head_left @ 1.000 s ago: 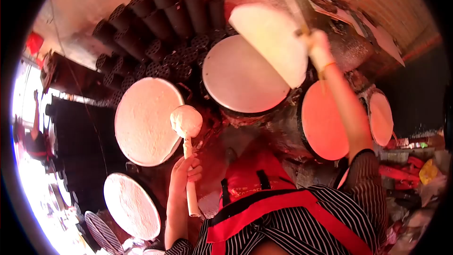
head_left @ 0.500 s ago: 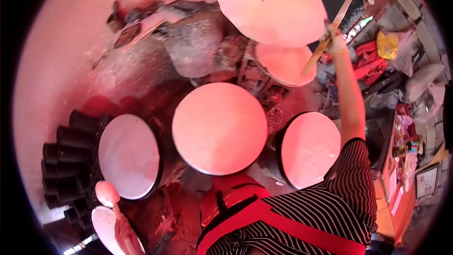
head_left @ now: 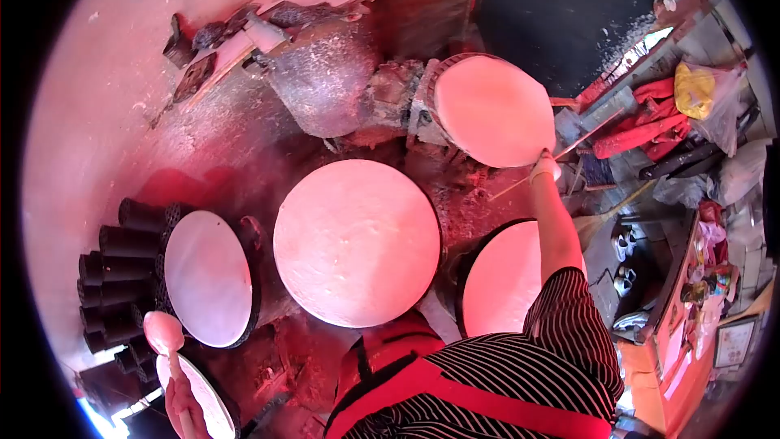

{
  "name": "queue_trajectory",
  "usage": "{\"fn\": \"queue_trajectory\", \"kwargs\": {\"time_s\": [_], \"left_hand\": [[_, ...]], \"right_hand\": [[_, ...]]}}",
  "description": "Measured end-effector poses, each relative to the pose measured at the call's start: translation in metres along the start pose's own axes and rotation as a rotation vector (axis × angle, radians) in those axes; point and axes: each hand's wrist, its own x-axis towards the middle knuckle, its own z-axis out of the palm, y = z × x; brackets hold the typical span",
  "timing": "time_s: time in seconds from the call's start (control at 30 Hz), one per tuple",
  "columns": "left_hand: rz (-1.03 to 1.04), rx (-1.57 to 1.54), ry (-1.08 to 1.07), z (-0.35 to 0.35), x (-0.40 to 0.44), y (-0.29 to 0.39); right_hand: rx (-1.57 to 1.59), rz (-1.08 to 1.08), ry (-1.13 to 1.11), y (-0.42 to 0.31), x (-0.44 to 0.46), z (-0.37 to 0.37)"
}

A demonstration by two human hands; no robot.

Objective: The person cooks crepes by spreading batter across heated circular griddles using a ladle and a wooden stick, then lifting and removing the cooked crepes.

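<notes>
My left hand (head_left: 179, 397) is closed around the handle of a ladle-like tool, whose rounded, batter-coated head (head_left: 164, 332) points up at the lower left. My right hand (head_left: 545, 167) is stretched forward, its fingers closed on a thin wooden stick (head_left: 587, 136) and at the edge of a thin round sheet (head_left: 494, 110). That sheet lies over a round stand at the upper middle. Nearer to me is a large round griddle (head_left: 357, 244) covered by a pale layer. A bare grey griddle (head_left: 209, 279) stands at the left, close above the ladle head.
Another covered griddle (head_left: 504, 280) is beside my right arm, and one more (head_left: 203, 398) lies behind my left hand. Black perforated cylinders (head_left: 126, 241) are stacked at the left. Bags and red cloth (head_left: 650, 122) lie at the right, near an orange cabinet (head_left: 674, 366).
The view has turned right. My right hand has carried the round sheet from the grey griddle to the far stand and lowered it. My left hand still holds the ladle-like tool.
</notes>
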Motion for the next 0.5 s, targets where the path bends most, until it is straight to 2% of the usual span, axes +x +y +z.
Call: {"fn": "queue_trajectory", "kwargs": {"time_s": [0.1, 0.17, 0.23, 0.27, 0.33, 0.37, 0.4, 0.47, 0.5], "left_hand": [[0.036, 0.031, -0.016, -0.028, -0.017, 0.015], [0.042, 0.085, -0.054, -0.048, -0.021, 0.027], [0.025, 0.133, -0.083, -0.056, -0.021, 0.032], [-0.015, 0.133, -0.115, -0.054, -0.013, 0.034], [-0.163, -0.003, -0.175, -0.05, 0.011, 0.034], [-0.281, -0.133, -0.191, -0.04, 0.03, 0.036], [-0.322, -0.069, -0.304, -0.051, 0.057, 0.035], [-0.275, 0.107, -0.272, -0.059, 0.097, 0.029], [-0.267, 0.264, -0.339, -0.065, 0.127, 0.025]], "right_hand": [[-0.038, -0.107, -0.123, 0.011, 0.006, -0.021], [-0.065, -0.134, -0.34, 0.02, -0.001, -0.06], [-0.04, -0.071, -0.584, 0.024, -0.041, -0.096], [0.021, -0.009, -0.569, 0.01, -0.116, -0.115], [-0.153, 0.059, -0.873, 0.02, -0.175, -0.132], [-0.267, 0.106, -0.939, 0.01, -0.249, -0.141], [-0.381, 0.153, -1.004, 0.007, -0.309, -0.149], [-0.314, 0.519, -1.272, 0.065, -0.332, -0.166], [-0.254, 0.716, -1.428, 0.117, -0.344, -0.172]]}}
